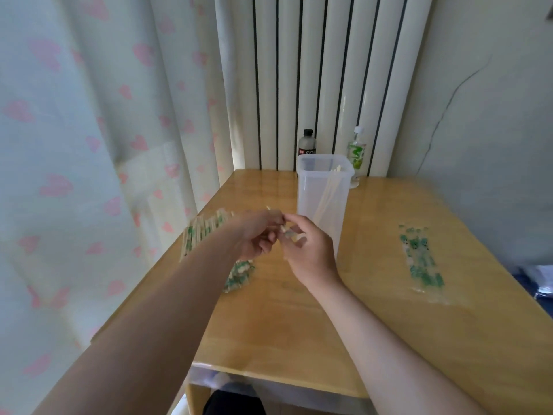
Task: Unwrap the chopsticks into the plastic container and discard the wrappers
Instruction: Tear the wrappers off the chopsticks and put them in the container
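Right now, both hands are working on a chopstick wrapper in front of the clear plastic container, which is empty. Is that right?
The head view shows the plastic container is not empty: several unwrapped chopsticks lean inside it. The left hand and right hand do work on a chopstick wrapper in front of it.

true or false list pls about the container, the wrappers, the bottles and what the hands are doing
1. The plastic container already holds a few chopsticks. True.
2. The empty wrappers lie left of the container. False: they lie on the table to its right.
3. The left hand and right hand meet in front of the container, both pinching one pale item. True; blur hides exactly what it is.
4. The container lies on its side. False: it stands upright, open at the top.
5. Two bottles stand behind the container. True: a dark bottle and a clear bottle.
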